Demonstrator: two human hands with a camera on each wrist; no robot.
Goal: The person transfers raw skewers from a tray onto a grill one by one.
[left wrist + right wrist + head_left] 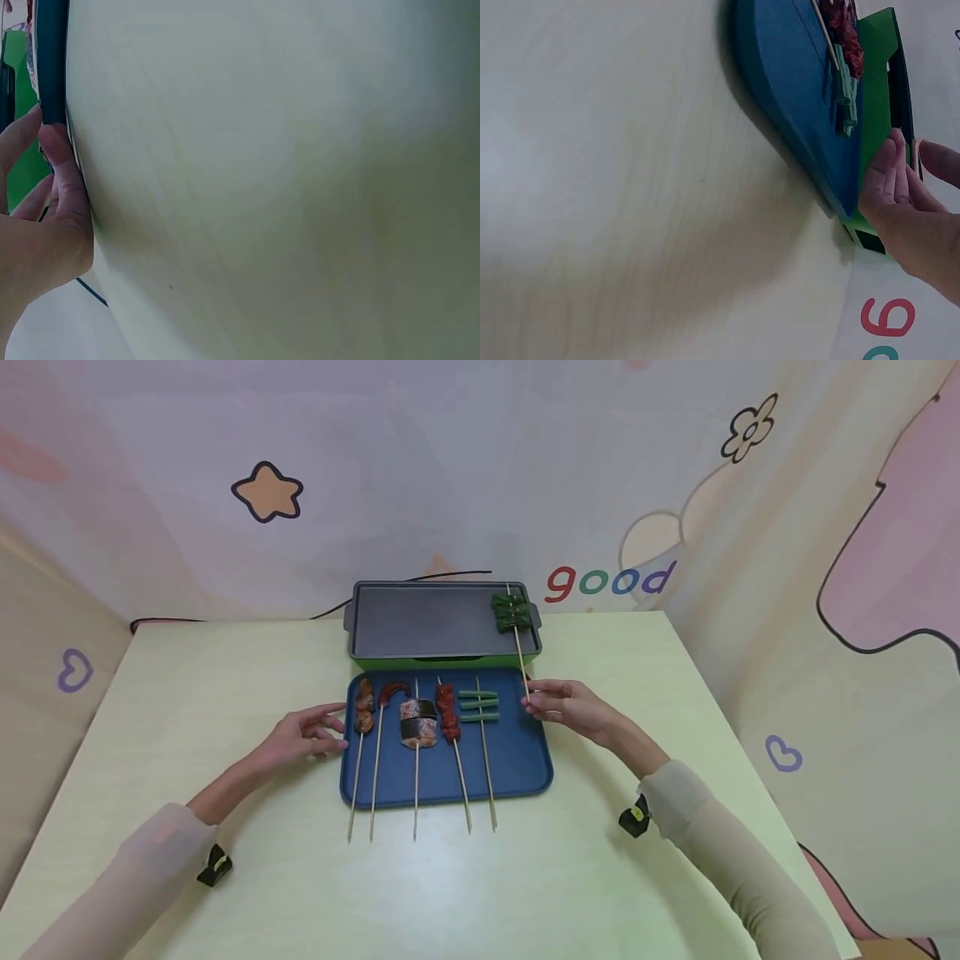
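Observation:
My right hand point(573, 708) pinches the lower end of a bamboo skewer. Folded green leaves point(512, 612) are threaded on it, over the right end of a dark rectangular grill plate point(427, 622). In the right wrist view the thumb and fingertips point(891, 154) come together beside the green grill base. My left hand point(303, 733) holds the left rim of a blue tray point(517, 768), its thumb point(64, 161) against the edge in the left wrist view. On the tray lie a brown meat skewer point(364, 706), a curled reddish skewer point(392, 692), a dark-banded skewer point(417, 723), a red meat skewer point(447, 714) and a green stalk skewer point(478, 705).
The grill's green base point(480, 663) stands directly behind the tray. Skewer sticks project over the tray's front edge onto the pale table point(300, 877). A black cord point(330, 610) runs left behind the grill. A printed cloth point(450, 460) hangs at the back and sides.

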